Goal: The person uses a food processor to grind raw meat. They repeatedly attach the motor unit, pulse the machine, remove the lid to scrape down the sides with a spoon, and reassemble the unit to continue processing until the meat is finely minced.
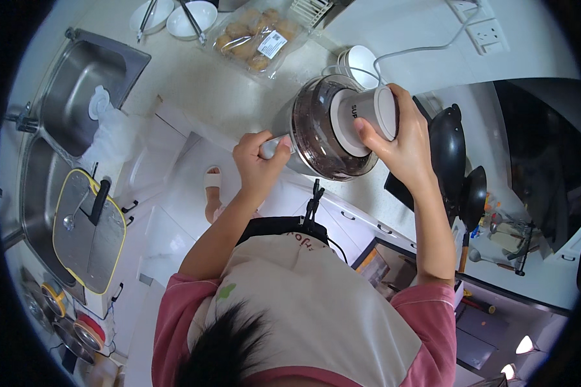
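My left hand point(261, 162) grips the handle of an electric food chopper's metal bowl point(302, 164) above the counter's front edge. My right hand point(402, 135) is wrapped around the pale motor unit point(368, 118), thumb on its side and fingers behind it. Between them, a dark translucent lid point(317, 128) covers the bowl. The whole chopper leans to the right, and a grey power cord runs from behind it towards the wall sockets point(486, 36). The bowl's contents cannot be made out.
White bowls point(363, 65) are stacked behind the chopper. A plastic bag of round brown food point(252, 41) lies farther back, beside dishes with chopsticks point(192, 19). Dark pans point(448, 150) stand at the right. A yellow-rimmed cutting board point(89, 237) with a knife point(99, 203) lies across the left sink point(87, 72).
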Available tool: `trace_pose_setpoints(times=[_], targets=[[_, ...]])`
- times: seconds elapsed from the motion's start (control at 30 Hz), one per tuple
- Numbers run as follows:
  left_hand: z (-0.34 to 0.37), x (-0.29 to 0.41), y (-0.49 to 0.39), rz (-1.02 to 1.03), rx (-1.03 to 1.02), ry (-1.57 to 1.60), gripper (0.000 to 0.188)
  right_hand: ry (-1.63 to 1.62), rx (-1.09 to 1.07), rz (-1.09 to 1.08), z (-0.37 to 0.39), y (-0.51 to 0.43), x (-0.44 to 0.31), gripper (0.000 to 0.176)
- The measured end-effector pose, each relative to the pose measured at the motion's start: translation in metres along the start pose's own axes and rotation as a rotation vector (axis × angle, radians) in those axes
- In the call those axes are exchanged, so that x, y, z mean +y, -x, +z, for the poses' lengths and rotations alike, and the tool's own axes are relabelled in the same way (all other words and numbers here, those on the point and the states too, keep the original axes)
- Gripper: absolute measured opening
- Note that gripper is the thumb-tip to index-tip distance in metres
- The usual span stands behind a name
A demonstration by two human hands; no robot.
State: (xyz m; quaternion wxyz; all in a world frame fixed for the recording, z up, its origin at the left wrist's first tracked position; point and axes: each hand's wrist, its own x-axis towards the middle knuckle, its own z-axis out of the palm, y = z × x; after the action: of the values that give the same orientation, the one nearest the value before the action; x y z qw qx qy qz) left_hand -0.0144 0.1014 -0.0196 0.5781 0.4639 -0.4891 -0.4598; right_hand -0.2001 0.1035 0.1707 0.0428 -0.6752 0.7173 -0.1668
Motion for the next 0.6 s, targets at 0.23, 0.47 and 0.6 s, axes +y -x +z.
trace_pose_setpoints(times=[0.23,0.47,0.6], targets=[[0.014,-0.044,-0.004,0.065,-0.015,-0.071,0.027,0.149,0.051,-0.108,0.039,0.002,0.018,0.081],[0.016,-0.064,-0.009,0.089,-0.031,-0.047,0.030,0.172,-0.037,-0.131,0.055,-0.004,0.014,0.082],[0.001,-0.063,-0.021,0.033,-0.288,0.005,0.038,0.212,0.039,-0.113,0.065,0.001,0.009,0.082]])
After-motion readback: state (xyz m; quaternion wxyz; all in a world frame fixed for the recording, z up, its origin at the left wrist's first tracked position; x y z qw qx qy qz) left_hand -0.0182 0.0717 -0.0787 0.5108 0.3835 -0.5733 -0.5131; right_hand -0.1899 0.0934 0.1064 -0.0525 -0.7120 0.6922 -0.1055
